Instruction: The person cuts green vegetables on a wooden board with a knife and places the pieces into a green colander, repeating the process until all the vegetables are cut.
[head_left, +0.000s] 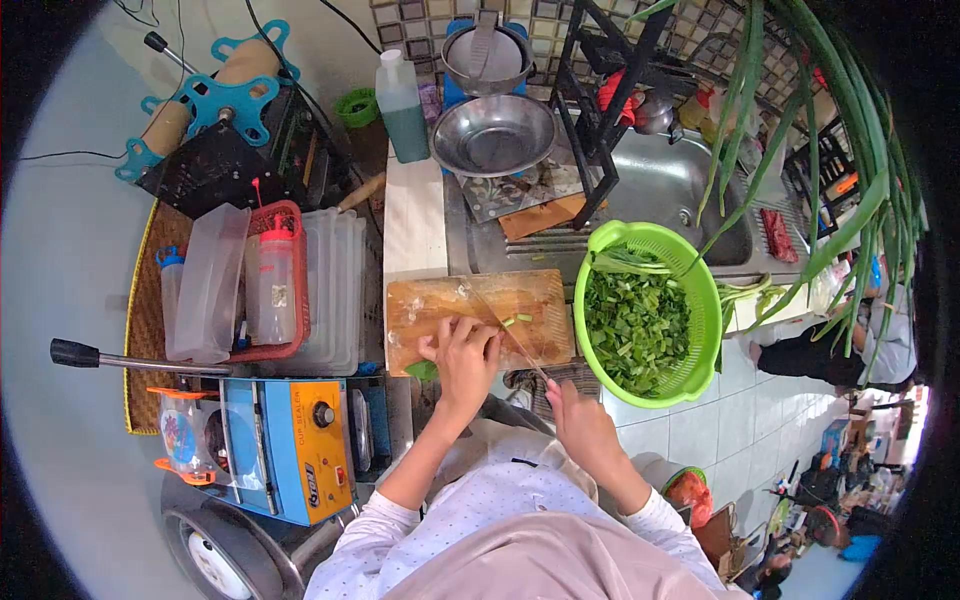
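Observation:
A wooden cutting board lies in front of me, with small cut green pieces on it. Fingers bent together, my left hand presses on the board; what is under the fingertips is mostly hidden. A green leaf sticks out beside it at the board's near edge. My right hand is closed round the handle of a knife, whose blade crosses the board just right of my left hand. Right of the board, a green basket holds chopped leafy greens.
Behind the board stand a metal bowl, a bottle of green liquid and a black rack. A sink is at the back right, under hanging long green leaves. A blue cup sealer stands left. Another person is far right.

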